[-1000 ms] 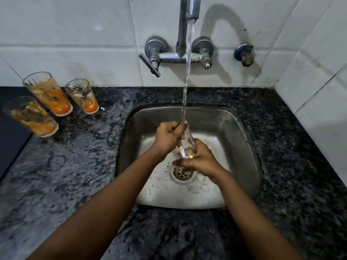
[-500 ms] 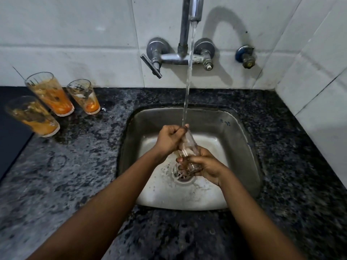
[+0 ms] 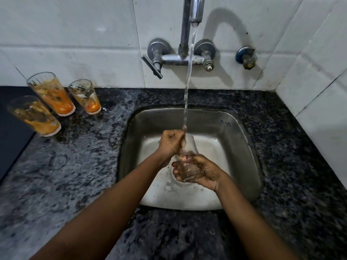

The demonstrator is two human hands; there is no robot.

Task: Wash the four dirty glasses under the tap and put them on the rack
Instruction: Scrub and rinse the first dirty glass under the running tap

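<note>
A clear glass (image 3: pixel 188 162) is tilted over the steel sink (image 3: pixel 242 147), its mouth up under the running water from the tap (image 3: pixel 196 10). My right hand (image 3: pixel 203 172) cups the glass's base from below. My left hand (image 3: pixel 171 142) is at the rim, fingers reaching into the glass. Three dirty glasses stand on the counter at the left: a tall one with orange residue (image 3: pixel 51 93), a smaller one (image 3: pixel 85 96) beside it, and one nearer me (image 3: pixel 34 116). No rack is in view.
Dark speckled granite counter (image 3: pixel 75 175) surrounds the sink. White tiled walls rise behind and at the right. The tap lever (image 3: pixel 152 66) and a separate valve (image 3: pixel 246 57) stick out of the back wall. A dark surface (image 3: pixel 11 132) borders the counter's left edge.
My right hand has slid down to the glass's base and lowered it a little toward me. The left hand stays at the rim under the stream.
</note>
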